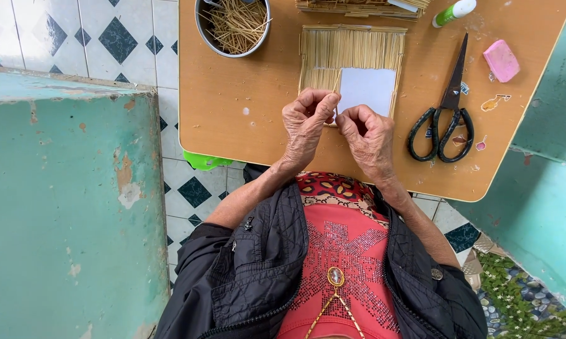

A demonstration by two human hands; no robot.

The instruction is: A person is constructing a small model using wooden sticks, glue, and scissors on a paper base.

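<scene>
In the head view, a thin straw-coloured stick [337,85] was pinched between the fingertips of the left hand [307,122] and the right hand [366,135], both hands closed narrowly around it just above the near edge of a mat of sticks [349,50] laid side by side on the wooden table [233,107]. The step in hand appeared to be the fitting of one more stick to the mat; careful alignment with the row seemed to be called for. A white sheet [368,88] lay on the mat, partly hidden by the hands. The mat looked flat, even and pale yellow. A metal bowl of loose sticks [236,25] stood at the far left, black scissors [446,119], a glue tube [454,12] and a pink eraser [501,60] to the right.
</scene>
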